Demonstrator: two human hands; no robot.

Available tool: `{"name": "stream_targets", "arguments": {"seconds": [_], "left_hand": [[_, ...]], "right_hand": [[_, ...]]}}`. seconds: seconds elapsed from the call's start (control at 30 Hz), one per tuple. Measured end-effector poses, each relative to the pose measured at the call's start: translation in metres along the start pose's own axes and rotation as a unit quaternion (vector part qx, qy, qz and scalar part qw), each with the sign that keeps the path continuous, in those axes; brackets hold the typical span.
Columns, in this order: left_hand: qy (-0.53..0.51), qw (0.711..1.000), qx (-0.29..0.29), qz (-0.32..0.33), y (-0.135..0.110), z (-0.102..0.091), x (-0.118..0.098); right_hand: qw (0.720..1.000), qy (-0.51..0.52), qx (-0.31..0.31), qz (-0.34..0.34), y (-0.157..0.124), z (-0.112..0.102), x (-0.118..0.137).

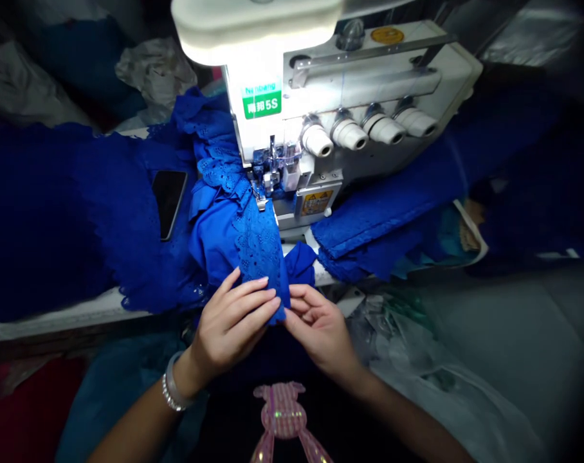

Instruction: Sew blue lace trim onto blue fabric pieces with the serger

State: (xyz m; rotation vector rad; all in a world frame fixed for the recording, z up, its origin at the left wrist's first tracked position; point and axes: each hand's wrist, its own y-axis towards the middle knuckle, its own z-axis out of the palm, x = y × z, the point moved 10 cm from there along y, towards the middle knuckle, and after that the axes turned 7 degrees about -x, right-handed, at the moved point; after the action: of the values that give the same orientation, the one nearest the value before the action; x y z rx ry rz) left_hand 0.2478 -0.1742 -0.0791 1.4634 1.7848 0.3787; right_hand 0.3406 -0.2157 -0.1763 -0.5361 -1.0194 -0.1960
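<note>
Just blue eyelet lace [259,260] btwn hands [229,325]

A small clothes-sewing workshop is shown. This is indicated mainly by an overlock sewing machine [292,109], which is set into a white work table [60,315] and fitted with a row of four white dials [369,125]. Blue lace fabric [258,257] is fed up to the machine's needle area, and cut blue fabric pieces [374,218] are piled to its right. Bundles of white cloth [152,71] are heaped behind the table, and plastic bags [417,360] are gathered below it.
</note>
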Motion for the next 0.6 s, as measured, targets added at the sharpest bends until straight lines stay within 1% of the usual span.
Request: {"name": "stream_targets", "arguments": {"seconds": [0.07,0.13,0.23,0.33,0.43,0.6], "left_hand": [[-0.012,0.999,-0.017,-0.038,-0.001,-0.003,0.001],[-0.027,0.997,-0.035,-0.06,0.002,-0.008,-0.001],[-0.025,0.997,-0.037,-0.058,0.006,-0.011,-0.01],[-0.001,0.998,-0.037,-0.056,0.006,-0.01,-0.018],[0.011,0.997,-0.044,-0.065,0.003,-0.008,-0.02],[0.024,0.997,-0.049,-0.061,0.002,-0.007,-0.018]], "right_hand": [[1.0,0.005,0.001,-0.014,-0.007,0.0,0.005],[0.999,-0.003,-0.008,-0.042,-0.013,0.0,0.012],[0.994,-0.049,-0.018,-0.092,-0.02,-0.002,0.022],[0.981,-0.123,-0.018,-0.149,-0.026,-0.003,0.031],[0.964,-0.176,-0.015,-0.196,-0.03,-0.001,0.036],[0.946,-0.206,0.012,-0.25,-0.033,0.007,0.044]]}}
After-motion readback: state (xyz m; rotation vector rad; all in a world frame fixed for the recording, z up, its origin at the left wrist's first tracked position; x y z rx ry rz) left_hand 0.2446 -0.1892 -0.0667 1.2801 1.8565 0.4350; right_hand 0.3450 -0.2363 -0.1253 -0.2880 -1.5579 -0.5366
